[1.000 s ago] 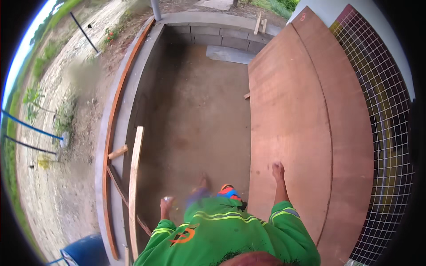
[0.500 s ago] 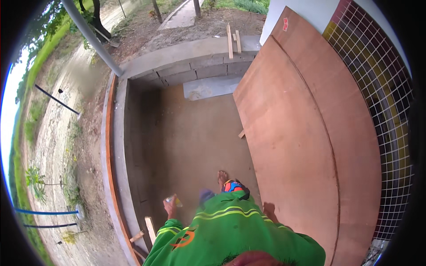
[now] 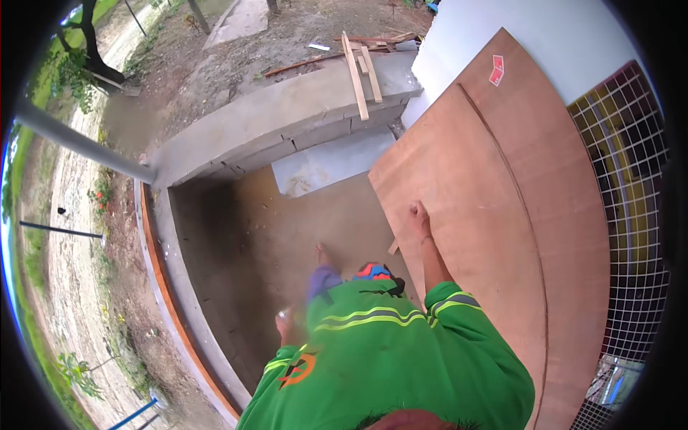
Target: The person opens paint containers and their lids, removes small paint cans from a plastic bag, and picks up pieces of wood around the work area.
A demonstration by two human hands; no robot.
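— What's closest to you?

— My green long-sleeved shirt with reflective stripes (image 3: 387,358) fills the lower view. My left hand (image 3: 287,324) hangs low by my hip, curled around something small and pale; I cannot tell what it is. My right hand (image 3: 418,217) reaches forward, fingers curled against the face of the large brown plywood sheet (image 3: 487,215), near its left edge.

— What stands around it?

— The sheet leans on a second plywood sheet (image 3: 573,236) behind it, then a white wire grid panel (image 3: 631,215) and the white wall (image 3: 502,36). Left of me lies the sunken bare earth floor (image 3: 244,244), walled by a grey concrete block ledge (image 3: 287,122) with loose pale wooden laths (image 3: 358,72) on top. A grey metal pole (image 3: 79,143) slants at far left.

— Anything changed?

— Half a second ago my right hand sat low by my side; now it is up on the sheet, and the view has swung towards the ledge.

— How does the sheet run?

— Its long axis runs away from me, from lower right up towards the wall.
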